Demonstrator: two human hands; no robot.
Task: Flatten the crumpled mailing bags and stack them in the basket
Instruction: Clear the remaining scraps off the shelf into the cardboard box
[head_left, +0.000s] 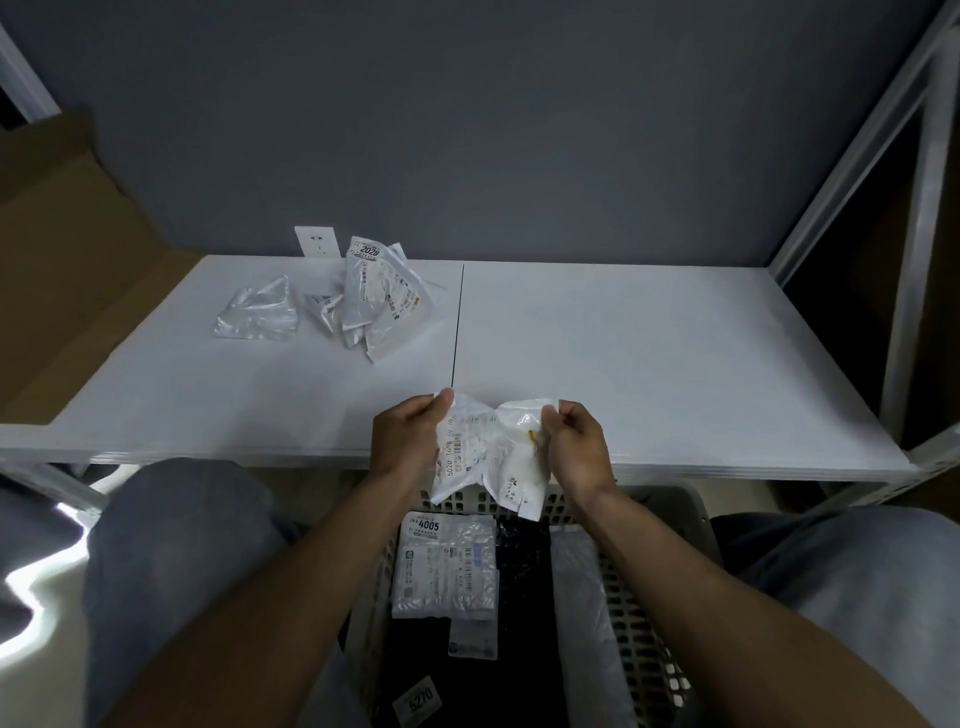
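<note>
held bag (488, 452): white, black print, yellow fleck (perhaps tape) | basket (638, 623): off-white lattice | wall (519, 130): grey-blue

Parcel storeroom, white metal shelving (914, 218), cardboard box (62, 249), labelled mailing bags (379, 291)

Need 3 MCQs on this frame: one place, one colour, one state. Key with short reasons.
1. Where on the table is the pile of crumpled bags?
A. far left
B. far right
C. front edge

2. What colour is the basket?
A. red
B. white
C. green

3. The held bag is:
A. flat in the basket
B. crumpled, gripped by both hands
C. folded on the table

Key:
1 A, the pile sits far back, left of centre.
2 B, its lattice walls are white.
3 B, the left hand and right hand pinch its top corners, and it is wrinkled.
</note>
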